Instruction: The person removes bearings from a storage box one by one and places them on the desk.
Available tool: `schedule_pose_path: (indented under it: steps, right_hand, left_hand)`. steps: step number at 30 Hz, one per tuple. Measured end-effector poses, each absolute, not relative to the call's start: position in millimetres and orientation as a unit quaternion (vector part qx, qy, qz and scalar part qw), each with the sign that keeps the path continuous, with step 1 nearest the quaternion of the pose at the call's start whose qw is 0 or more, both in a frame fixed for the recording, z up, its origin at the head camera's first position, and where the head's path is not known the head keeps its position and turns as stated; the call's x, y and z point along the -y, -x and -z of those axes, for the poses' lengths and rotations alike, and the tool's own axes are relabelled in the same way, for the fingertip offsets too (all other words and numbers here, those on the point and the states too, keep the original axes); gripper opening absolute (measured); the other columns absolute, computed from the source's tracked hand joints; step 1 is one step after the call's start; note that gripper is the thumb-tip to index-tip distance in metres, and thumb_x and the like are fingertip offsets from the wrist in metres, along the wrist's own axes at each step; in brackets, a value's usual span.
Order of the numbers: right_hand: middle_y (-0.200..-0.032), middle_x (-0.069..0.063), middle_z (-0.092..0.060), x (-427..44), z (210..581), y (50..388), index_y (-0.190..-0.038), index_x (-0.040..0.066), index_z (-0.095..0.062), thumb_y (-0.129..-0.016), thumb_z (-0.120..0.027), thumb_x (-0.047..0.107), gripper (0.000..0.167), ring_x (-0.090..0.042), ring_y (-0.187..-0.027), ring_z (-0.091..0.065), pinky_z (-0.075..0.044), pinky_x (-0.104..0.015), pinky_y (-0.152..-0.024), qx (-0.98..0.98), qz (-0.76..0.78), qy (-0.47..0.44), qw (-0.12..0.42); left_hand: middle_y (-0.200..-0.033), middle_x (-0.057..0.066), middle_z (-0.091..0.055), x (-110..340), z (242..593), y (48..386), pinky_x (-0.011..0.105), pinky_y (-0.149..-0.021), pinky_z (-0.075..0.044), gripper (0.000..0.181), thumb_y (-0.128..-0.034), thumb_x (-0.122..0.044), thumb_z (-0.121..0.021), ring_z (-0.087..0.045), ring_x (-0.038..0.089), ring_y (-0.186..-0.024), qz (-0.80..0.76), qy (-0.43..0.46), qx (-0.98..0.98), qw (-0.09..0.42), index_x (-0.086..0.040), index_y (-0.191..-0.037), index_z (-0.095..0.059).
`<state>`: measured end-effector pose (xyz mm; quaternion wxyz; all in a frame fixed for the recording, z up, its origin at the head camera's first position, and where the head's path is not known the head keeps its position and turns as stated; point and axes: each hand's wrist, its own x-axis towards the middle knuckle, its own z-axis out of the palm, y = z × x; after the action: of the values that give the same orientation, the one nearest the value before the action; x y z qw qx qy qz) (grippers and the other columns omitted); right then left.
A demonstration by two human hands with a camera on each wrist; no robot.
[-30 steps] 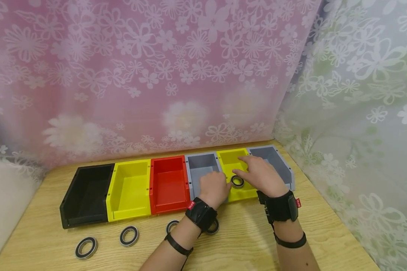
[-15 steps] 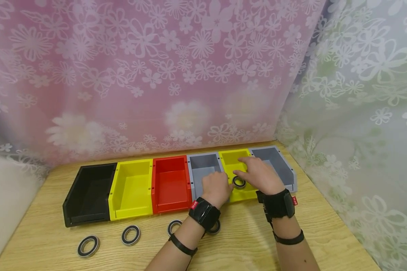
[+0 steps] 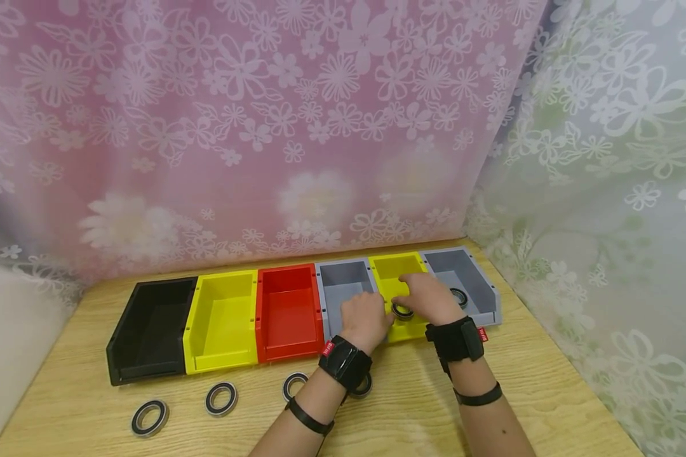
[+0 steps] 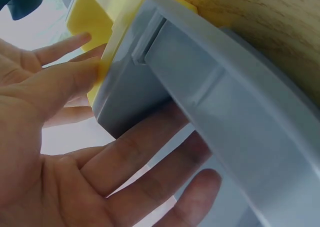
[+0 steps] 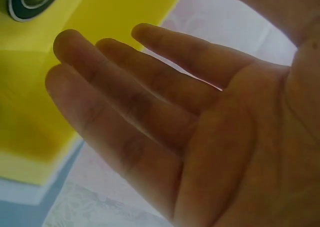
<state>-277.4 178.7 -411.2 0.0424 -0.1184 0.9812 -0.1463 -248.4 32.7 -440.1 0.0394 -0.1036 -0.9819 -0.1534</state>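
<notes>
Head view gives me a pink floral curtain (image 3: 263,127) behind the table (image 3: 417,412). Six joined bins run left to right: black bin (image 3: 148,373), left yellow bin (image 3: 223,364), red bin (image 3: 291,348), middle grey bin (image 3: 343,273), right yellow bin (image 3: 410,331), right grey bin (image 3: 484,316). My left hand (image 3: 366,320) grips the middle grey bin, fingers inside, thumb at the edge shared with yellow. My right hand (image 3: 434,299), fingers straight and spread, hangs over the right yellow bin holding nothing. One bearing (image 3: 403,317) lies in that bin, another bearing (image 3: 464,298) sits in the right grey bin, and four loose bearings (image 3: 136,420) lie along the table's front.
</notes>
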Motion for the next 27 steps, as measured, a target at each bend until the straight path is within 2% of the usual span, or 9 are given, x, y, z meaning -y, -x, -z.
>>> schedule_pose_path:
  steps: [8, 11, 14, 16, 19, 22, 27]
  right_hand:
    - [-0.116, -0.022, -0.072, -173.6, 424.9, 283.2, -0.127, -0.006, -0.068, -0.092, -0.078, 0.023, 0.046, -0.034, -0.095, -0.071, -0.057, -0.049, -0.082, -0.986, 0.115, 0.114, 0.041]
    - [-0.112, -0.02, -0.073, -172.8, 429.4, 285.8, -0.126, -0.005, -0.069, -0.091, -0.078, 0.023, 0.045, -0.028, -0.085, -0.067, -0.055, -0.045, -0.076, -0.987, 0.11, 0.107, 0.045]
    - [-0.103, -0.017, -0.073, -172.5, 432.0, 287.1, -0.122, -0.004, -0.071, -0.09, -0.078, 0.021, 0.041, -0.024, -0.075, -0.06, -0.049, -0.038, -0.067, -0.988, 0.106, 0.107, 0.046]
    - [-0.087, -0.012, -0.068, -172.2, 432.6, 287.2, -0.113, -0.003, -0.073, -0.091, -0.077, 0.02, 0.032, -0.021, -0.069, -0.053, -0.042, -0.035, -0.062, -0.988, 0.101, 0.107, 0.049]
    - [-0.066, -0.003, -0.046, -171.4, 432.5, 286.7, -0.09, 0.002, -0.07, -0.091, -0.076, 0.018, 0.018, -0.018, -0.061, -0.043, -0.032, -0.031, -0.057, -0.988, 0.093, 0.11, 0.049]
    - [-0.061, 0.0, -0.032, -170.7, 432.4, 285.2, -0.074, 0.007, -0.061, -0.09, -0.076, 0.017, 0.024, -0.017, -0.056, -0.038, -0.027, -0.029, -0.055, -0.989, 0.09, 0.109, 0.047]
    - [-0.06, 0.0, -0.034, -169.7, 432.6, 283.6, -0.071, 0.008, -0.058, -0.09, -0.077, 0.017, 0.028, -0.016, -0.056, -0.039, -0.028, -0.029, -0.054, -0.989, 0.094, 0.101, 0.046]
  left_hand:
    - [-0.057, -0.001, -0.045, -33.0, 439.3, 246.5, 0.032, -0.044, -0.037, 0.048, -0.0904, -0.045, -0.078, -0.048, 0.016, -0.051, 0.147, 0.099, 0.984, 0.035, -0.015, -0.06, -0.057]
    - [-0.057, -0.001, -0.044, -33.0, 439.1, 245.9, 0.031, -0.044, -0.036, 0.05, -0.0911, -0.045, -0.078, -0.047, 0.016, -0.051, 0.147, 0.097, 0.984, 0.034, -0.015, -0.059, -0.055]
    - [-0.056, -0.001, -0.044, -32.7, 439.0, 244.8, 0.031, -0.043, -0.036, 0.051, -0.0906, -0.044, -0.079, -0.047, 0.016, -0.049, 0.152, 0.101, 0.982, 0.042, -0.015, -0.057, -0.053]
    - [-0.055, -0.002, -0.043, -32.4, 438.7, 243.9, 0.031, -0.042, -0.036, 0.051, -0.0904, -0.043, -0.079, -0.047, 0.016, -0.047, 0.154, 0.104, 0.982, 0.046, -0.015, -0.056, -0.053]
    - [-0.055, -0.002, -0.042, -32.3, 438.1, 243.0, 0.03, -0.042, -0.035, 0.051, -0.0905, -0.042, -0.08, -0.047, 0.015, -0.046, 0.157, 0.107, 0.981, 0.051, -0.015, -0.056, -0.052]
    - [-0.055, -0.002, -0.041, -32.2, 438.6, 242.7, 0.03, -0.042, -0.035, 0.051, -0.0912, -0.042, -0.079, -0.047, 0.015, -0.046, 0.155, 0.107, 0.981, 0.052, -0.015, -0.056, -0.053]
    - [-0.055, -0.002, -0.041, -32.3, 439.3, 243.1, 0.03, -0.042, -0.035, 0.05, -0.0916, -0.04, -0.078, -0.047, 0.016, -0.047, 0.153, 0.103, 0.982, 0.048, -0.014, -0.057, -0.053]
